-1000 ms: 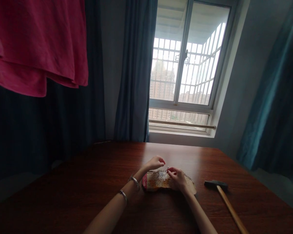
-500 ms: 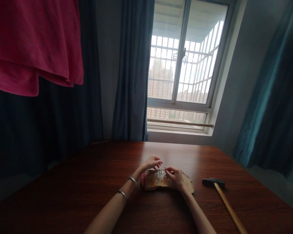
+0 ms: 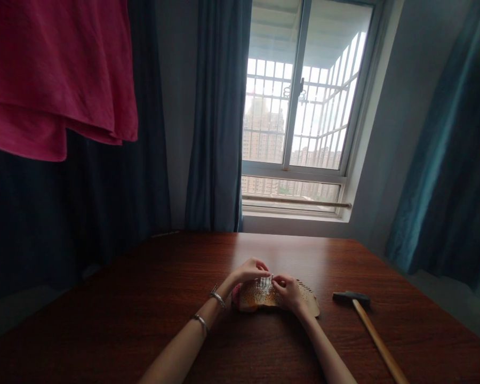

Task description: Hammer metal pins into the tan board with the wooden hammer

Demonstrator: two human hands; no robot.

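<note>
A pale, speckled curved wooden piece (image 3: 250, 298) with a pink left end lies on the table in front of me. Several thin nails (image 3: 263, 282) stand upright in a row on it. My right hand (image 3: 288, 292) rests over its right part, thumb and forefinger pinched around the nail (image 3: 272, 277) at the row's right end. My left hand (image 3: 251, 271) is held above the row from the left, fingers stretched toward that same nail; whether they touch it is hard to make out. Two bracelets circle my left forearm.
On the right of the brown wooden table (image 3: 144, 298) lies a hammer (image 3: 378, 338) with a dark head and wooden handle. Pink cloth (image 3: 60, 74) hangs at upper left. Behind the table are blue curtains (image 3: 216, 117) and a barred window (image 3: 296, 106).
My left hand has moved slightly right and its fingers now reach over the row to the pinched nail. My right hand keeps its pinch in nearly the same place.
</note>
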